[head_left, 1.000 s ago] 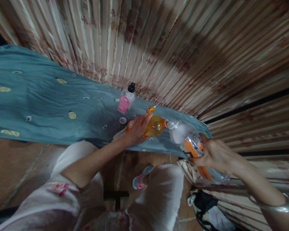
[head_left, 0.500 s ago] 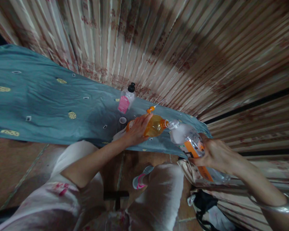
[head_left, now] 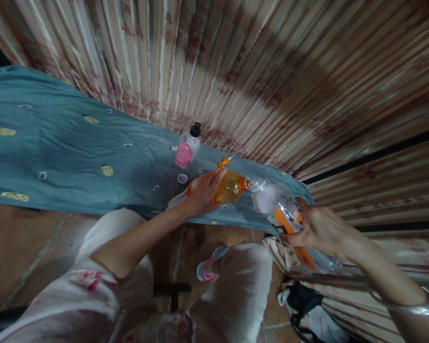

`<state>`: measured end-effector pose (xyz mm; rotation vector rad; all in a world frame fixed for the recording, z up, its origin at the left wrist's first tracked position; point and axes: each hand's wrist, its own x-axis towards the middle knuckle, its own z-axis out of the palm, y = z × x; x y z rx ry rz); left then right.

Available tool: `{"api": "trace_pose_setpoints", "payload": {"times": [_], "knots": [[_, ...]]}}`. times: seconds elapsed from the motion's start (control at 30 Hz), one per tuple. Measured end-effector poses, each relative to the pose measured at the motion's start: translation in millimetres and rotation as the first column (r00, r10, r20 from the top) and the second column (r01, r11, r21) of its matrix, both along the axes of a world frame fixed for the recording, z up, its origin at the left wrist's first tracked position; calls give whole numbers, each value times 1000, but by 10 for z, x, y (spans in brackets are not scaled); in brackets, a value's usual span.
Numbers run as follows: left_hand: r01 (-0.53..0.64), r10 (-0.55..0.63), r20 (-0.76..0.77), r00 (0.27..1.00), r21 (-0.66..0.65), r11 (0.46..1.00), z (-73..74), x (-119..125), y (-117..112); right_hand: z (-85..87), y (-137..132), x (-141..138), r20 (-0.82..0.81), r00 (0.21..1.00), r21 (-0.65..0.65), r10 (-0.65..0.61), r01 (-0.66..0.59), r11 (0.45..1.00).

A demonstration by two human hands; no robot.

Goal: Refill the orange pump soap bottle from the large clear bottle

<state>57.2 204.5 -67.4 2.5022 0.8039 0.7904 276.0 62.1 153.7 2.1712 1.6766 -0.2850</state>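
Observation:
My left hand (head_left: 203, 192) is wrapped round an amber bottle (head_left: 232, 186) lying tilted on the teal cloth (head_left: 75, 157), its neck pointing right. My right hand (head_left: 320, 229) grips a clear bottle with an orange label (head_left: 280, 208), tipped so its open mouth meets the amber bottle's neck. A small white cap (head_left: 182, 178) lies on the cloth just left of my left hand. An orange cap with a thin nozzle (head_left: 224, 162) rests behind the amber bottle.
A small clear bottle with a pink label and black cap (head_left: 188, 148) stands on the cloth near the striped curtain (head_left: 236, 71). My knees in white trousers and a sandalled foot (head_left: 209, 267) are below. A dark bag (head_left: 307, 309) lies on the floor at lower right.

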Motion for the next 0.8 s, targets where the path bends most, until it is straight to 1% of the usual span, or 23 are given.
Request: {"api": "trace_pose_setpoints", "payload": {"times": [0.17, 0.27, 0.53, 0.7, 0.8], "knots": [[-13, 13, -18, 1000, -9, 1000, 12, 7, 2, -8, 0, 18, -13, 1000, 25, 11, -11, 1000], [1, -1, -10, 1000, -11, 1000, 2, 8, 8, -8, 1, 22, -37, 999, 31, 12, -11, 999], [41, -40, 61, 997, -19, 999, -64, 20, 32, 5, 11, -5, 0, 1000, 4, -4, 4, 1000], [15, -14, 55, 998, -12, 1000, -83, 27, 35, 0, 7, 10, 22, 1000, 1, -10, 10, 1000], [29, -29, 53, 998, -2, 1000, -82, 20, 36, 6, -2, 5, 5, 1000, -11, -15, 15, 1000]]}}
